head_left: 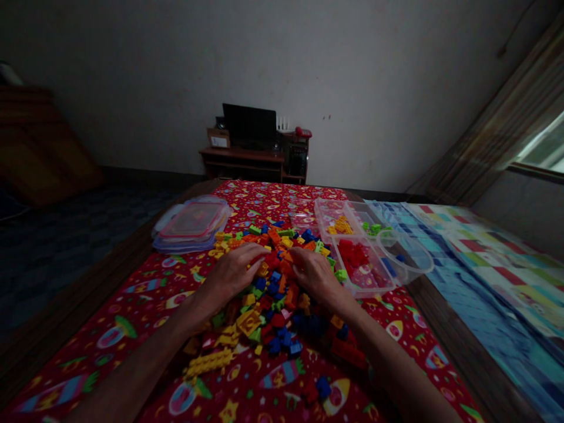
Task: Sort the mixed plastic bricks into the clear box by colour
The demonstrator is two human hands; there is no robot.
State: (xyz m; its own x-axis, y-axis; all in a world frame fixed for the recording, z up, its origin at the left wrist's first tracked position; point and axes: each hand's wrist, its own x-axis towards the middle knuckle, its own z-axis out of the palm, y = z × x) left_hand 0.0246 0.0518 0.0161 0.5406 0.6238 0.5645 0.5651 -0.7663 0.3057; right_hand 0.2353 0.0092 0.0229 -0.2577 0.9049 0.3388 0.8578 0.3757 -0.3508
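The bench (145,305) under its red patterned cloth (264,393) fills the middle of your view, running away from you toward twelve o'clock. Along its edge at three o'clock lies a chequered mat (484,258). At twelve o'clock, against the far wall, a low desk (247,161) carries a dark screen (249,126).

On the cloth at eleven o'clock sits a stack of clear lids (191,223). At one o'clock a clear divided tray (374,282) holds sorted bricks: yellow and green in the far cells, red and blue nearer you.

The brick pile (271,288) lies at the centre of the bench, spreading from between your hands down toward six o'clock, with a few strays at five o'clock. These bricks look light, hard and stiff, with smooth plastic faces that may slip. They will likely scatter if you sweep them, so pinch one across its two flat sides rather than over the studs.

Your left hand (231,273) rests palm down on the pile's ten o'clock side, fingers curled into the bricks. Your right hand (315,273) mirrors it at two o'clock, just beside the tray's near corner. Both forearms angle in from the bottom corners. I cannot tell whether either hand has a brick pinched under its bent fingers.
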